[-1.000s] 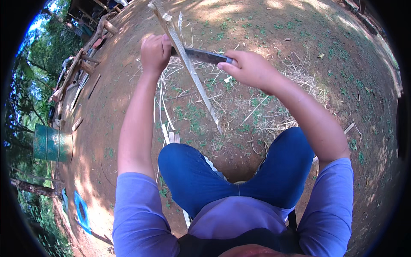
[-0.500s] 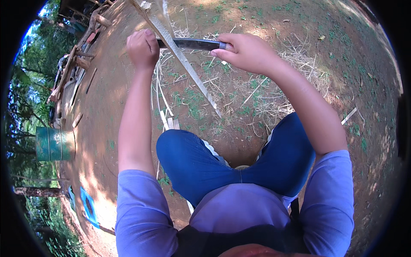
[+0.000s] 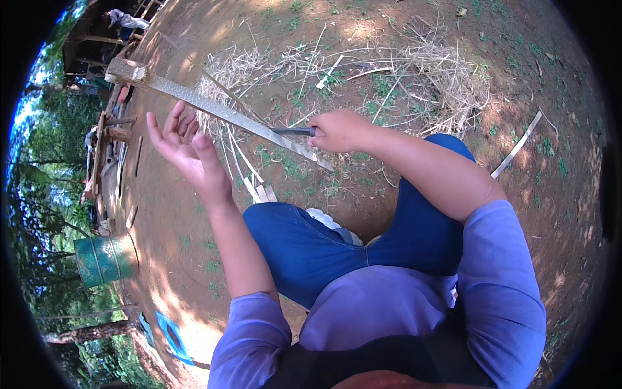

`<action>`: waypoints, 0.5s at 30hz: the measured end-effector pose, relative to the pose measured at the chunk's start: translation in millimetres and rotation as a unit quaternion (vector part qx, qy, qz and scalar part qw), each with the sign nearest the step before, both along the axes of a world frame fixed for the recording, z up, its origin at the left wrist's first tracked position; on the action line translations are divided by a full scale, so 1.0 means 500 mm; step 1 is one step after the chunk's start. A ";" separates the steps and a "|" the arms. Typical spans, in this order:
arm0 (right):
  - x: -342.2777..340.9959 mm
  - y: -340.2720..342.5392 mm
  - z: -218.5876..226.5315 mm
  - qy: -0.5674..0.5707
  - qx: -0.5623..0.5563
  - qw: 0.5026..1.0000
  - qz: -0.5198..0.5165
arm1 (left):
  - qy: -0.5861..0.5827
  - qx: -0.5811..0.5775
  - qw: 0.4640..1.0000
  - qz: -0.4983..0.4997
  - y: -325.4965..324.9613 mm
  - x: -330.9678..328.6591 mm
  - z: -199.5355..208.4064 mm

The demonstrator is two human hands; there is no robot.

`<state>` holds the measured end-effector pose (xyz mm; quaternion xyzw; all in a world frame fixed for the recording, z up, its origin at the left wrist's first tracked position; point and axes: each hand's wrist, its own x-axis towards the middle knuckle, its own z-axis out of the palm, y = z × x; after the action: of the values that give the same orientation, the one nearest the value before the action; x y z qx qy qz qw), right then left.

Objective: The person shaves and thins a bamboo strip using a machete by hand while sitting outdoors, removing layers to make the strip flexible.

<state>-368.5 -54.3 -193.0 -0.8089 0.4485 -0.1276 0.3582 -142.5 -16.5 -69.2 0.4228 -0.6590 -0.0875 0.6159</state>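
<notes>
My right hand (image 3: 342,131) is wrapped round the handle of a knife. Its dark blade (image 3: 293,131) points left and reaches the lower part of a long, pale wooden beam (image 3: 223,111); whether it touches is hard to tell. The beam slants from a thicker block-like end (image 3: 126,71) at upper left down to a narrow tip before my knees. My left hand (image 3: 188,152) is raised below the beam, palm up, fingers spread, with nothing in it. A thin stick (image 3: 227,91) leans just behind the beam.
Curly wood shavings (image 3: 447,71) litter the dirt beyond my knees. Pale strips (image 3: 262,193) lie by my left knee, another strip (image 3: 518,144) at right. A green drum (image 3: 107,259) stands left. Far upper left, a person (image 3: 126,19) is by a shelter.
My left hand has let go of the blade's far end and opened, moving down and left. My right hand has drawn the knife lower and closer. The view has shifted, showing the beam's block end.
</notes>
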 end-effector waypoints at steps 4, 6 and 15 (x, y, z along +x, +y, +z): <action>0.039 0.010 -0.023 -0.064 0.033 0.997 0.006 | 0.152 0.065 0.986 0.020 -0.036 -0.006 0.019; 0.054 0.034 -0.030 -0.095 0.058 0.994 -0.001 | 0.208 0.032 0.976 0.053 -0.061 0.039 0.001; 0.062 0.081 -0.083 -0.191 0.170 0.967 -0.009 | 0.180 0.107 0.978 0.011 -0.100 0.043 -0.068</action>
<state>-337.5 -14.0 -234.4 -0.6923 0.3945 -0.2047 0.5685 -120.9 -66.3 -103.2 0.4707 -0.5195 -0.2255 0.6765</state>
